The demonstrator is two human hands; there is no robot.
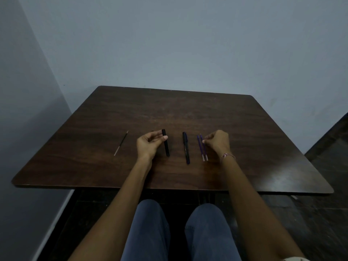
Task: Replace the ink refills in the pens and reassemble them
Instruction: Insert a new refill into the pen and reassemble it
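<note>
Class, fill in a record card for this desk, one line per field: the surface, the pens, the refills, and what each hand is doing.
surface: dark wooden table
pens: black pen and dark blue pen, lying side by side, apart
refills: two purple refills right of the pens; one black refill alone at far left
left hand: fingers curled, thumb on black pen; grip unclear
right hand: fingertip touching purple refills; bracelet on wrist

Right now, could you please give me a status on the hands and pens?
Left hand thumb on black pen, grip unclear. Right hand fingers at two purple refills. Second pen and spare refill lying untouched. Nothing in the way.
</note>
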